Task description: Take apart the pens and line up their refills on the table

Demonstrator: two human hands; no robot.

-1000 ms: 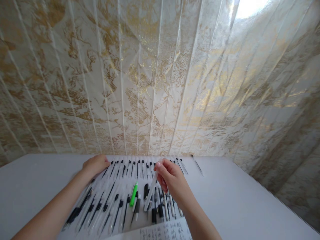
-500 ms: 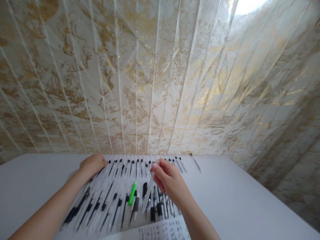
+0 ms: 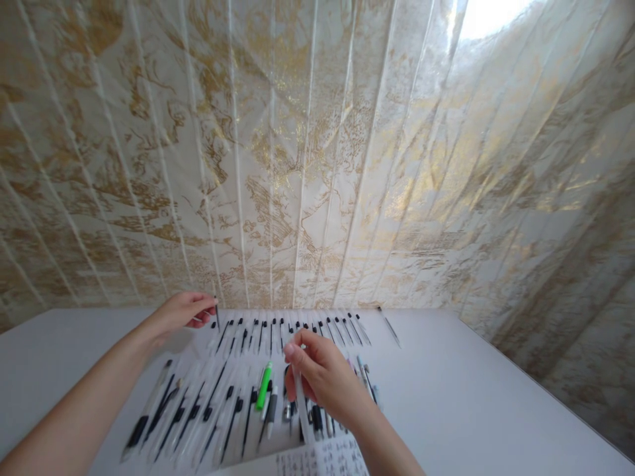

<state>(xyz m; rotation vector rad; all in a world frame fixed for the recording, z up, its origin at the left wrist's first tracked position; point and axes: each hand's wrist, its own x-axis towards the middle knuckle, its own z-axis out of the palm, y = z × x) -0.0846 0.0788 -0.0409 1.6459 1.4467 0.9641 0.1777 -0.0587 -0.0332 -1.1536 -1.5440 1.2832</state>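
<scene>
My left hand (image 3: 187, 309), at the far left of the table, pinches a thin dark pen refill (image 3: 217, 313) near its top. The refill points down, just above the left end of the back row of pens. My right hand (image 3: 317, 367) is over the middle, its fingers closed around the upper end of a translucent pen barrel (image 3: 303, 413). The barrel slants down toward the sheet of handwriting (image 3: 342, 456). Beneath and around that hand lie more pens, partly hidden by it. A bright green pen (image 3: 264, 387) lies just left of it.
Several clear pens with black caps form a row (image 3: 272, 334) along the back edge. A nearer group of pens (image 3: 193, 413) spreads across the front left. One pen (image 3: 389, 327) lies apart at the back right. A gold-patterned curtain (image 3: 307, 165) hangs behind the white table (image 3: 461, 390).
My left hand has risen off the back row with the refill in its fingers. My right hand has shifted slightly left and nearer, and the barrel now tilts the other way.
</scene>
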